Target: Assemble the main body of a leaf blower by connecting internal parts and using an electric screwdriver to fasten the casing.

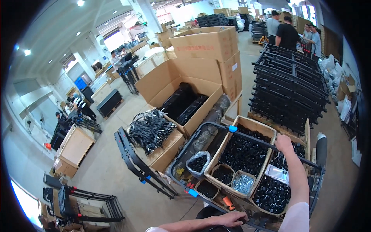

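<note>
Right arm [297, 179] stretched forward toward the far edge of the surface [253, 212], right hand [285, 144] curled, knuckles up, left forearm [189, 226] low along the near edge, left hand [232, 219] palm down, fingers bent rightward.

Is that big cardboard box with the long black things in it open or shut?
Open: the big cardboard box has its flaps raised, and the long black things inside show from above.

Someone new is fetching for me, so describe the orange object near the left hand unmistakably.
Start at the large, open tan cardboard box packed with small black parts. Between its near edge and the person's bare left hand lies an elongated, orange-bodied object. Its bright orange stands out from its black and tan neighbours.
</note>
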`<state>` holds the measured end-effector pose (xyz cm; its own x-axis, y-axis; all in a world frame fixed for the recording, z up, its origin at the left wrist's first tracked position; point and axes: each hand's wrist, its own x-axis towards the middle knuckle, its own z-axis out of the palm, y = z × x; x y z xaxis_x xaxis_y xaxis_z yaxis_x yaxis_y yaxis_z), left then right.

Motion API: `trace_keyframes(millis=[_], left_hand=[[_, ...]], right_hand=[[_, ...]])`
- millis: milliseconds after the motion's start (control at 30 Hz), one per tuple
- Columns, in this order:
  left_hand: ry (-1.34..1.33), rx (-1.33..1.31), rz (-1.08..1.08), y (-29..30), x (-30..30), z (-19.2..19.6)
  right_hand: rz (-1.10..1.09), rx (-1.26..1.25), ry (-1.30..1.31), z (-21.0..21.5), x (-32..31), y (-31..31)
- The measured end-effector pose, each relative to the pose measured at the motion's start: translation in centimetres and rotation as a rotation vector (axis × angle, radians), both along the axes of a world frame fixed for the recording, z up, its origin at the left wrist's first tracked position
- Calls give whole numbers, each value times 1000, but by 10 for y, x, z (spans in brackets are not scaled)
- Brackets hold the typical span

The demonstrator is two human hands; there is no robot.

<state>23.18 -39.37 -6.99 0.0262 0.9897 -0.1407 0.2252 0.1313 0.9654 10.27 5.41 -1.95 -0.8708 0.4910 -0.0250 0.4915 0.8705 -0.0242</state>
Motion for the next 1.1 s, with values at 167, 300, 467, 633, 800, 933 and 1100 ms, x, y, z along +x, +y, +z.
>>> trace_keyframes(millis=[167,300,467,633,800,933,1100], left_hand=[[166,95,-126,0,0,-3],[245,105,-125,8,-4,13],[318,-362,-327,8,-11,14],[-447,-228,81,-12,4,-48],[348,-227,-210,9,-1,10],[315,-307,-340,26,-2,28],[167,-154,-206,14,-5,-11]], right_hand=[[-77,-102,-77,9,-1,-9],[-33,-124,-199,12,-2,-3],[-136,10,-168,13,3,-6],[-95,7,-210,-1,2,-1],[-105,-10,-114,18,-7,-20],[-67,76,-409,-2,-4,-5],[20,143,-376,-9,1,-10]])
